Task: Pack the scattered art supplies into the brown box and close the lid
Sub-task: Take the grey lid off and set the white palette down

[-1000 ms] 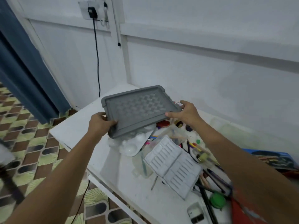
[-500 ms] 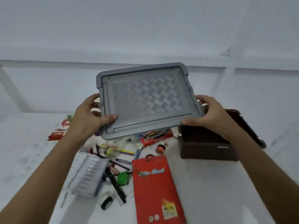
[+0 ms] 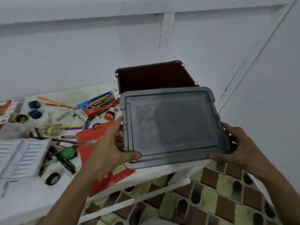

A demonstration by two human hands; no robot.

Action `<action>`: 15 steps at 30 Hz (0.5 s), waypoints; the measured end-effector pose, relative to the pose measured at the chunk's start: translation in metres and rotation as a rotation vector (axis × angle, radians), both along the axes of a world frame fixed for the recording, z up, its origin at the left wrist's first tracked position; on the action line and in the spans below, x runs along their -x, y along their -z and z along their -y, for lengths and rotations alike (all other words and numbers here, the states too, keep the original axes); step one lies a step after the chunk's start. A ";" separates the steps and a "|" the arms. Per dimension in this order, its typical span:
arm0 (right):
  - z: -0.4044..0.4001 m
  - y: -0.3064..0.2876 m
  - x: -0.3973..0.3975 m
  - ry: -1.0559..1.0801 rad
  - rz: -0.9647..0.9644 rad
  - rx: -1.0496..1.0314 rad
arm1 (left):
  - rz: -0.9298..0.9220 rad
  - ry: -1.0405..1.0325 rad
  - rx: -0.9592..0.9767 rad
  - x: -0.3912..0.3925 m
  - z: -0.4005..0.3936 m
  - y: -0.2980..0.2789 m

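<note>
Since the earlier frame, the grey lid (image 3: 172,125) has travelled rightward and now sits low in front of the brown box (image 3: 154,77), whereas before it was held up over the scattered supplies. The left hand (image 3: 112,143) grips the lid's left edge, thumb on top near the front corner, its fingers hidden beneath. The right hand (image 3: 235,143) holds the right edge, thumb along the front rim, fingers curled round the side. The lid's far edge covers the box's front wall, so whether lid and box touch cannot be told. The box stands open at the right end of the white worktop (image 3: 32,197), its dark interior hard to read. The lid lies nearly flat, patterned face up, long axis running left to right, far edge tilted slightly toward the box. Left of the box lie a red card pack (image 3: 90,143), partly hidden by the left forearm, a pencil box (image 3: 99,103), a white palette (image 3: 21,156) cut off at the frame edge, paint pots (image 3: 34,104) and loose pens, blurred.
</note>
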State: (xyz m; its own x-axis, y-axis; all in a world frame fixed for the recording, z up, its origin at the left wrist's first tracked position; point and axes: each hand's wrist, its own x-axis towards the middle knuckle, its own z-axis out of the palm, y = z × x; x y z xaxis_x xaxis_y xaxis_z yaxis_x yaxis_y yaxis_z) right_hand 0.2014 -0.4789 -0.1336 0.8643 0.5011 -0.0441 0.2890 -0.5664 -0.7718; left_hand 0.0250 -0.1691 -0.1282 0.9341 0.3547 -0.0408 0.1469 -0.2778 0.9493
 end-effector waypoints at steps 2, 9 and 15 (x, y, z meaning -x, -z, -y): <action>0.014 0.018 -0.002 0.000 -0.026 0.069 | -0.018 -0.028 0.030 0.004 0.016 0.007; 0.023 0.045 -0.013 -0.104 -0.152 0.059 | -0.097 -0.079 0.056 0.007 0.042 0.028; 0.018 0.062 -0.036 -0.131 -0.134 0.154 | -0.237 -0.038 -0.024 -0.002 0.037 0.044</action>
State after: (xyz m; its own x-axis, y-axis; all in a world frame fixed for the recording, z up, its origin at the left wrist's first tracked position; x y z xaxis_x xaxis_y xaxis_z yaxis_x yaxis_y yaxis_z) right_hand 0.2371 -0.4970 -0.1954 0.7734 0.5873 -0.2384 0.2691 -0.6447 -0.7155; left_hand 0.0270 -0.2061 -0.1726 0.8856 0.3925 -0.2481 0.3751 -0.2897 0.8805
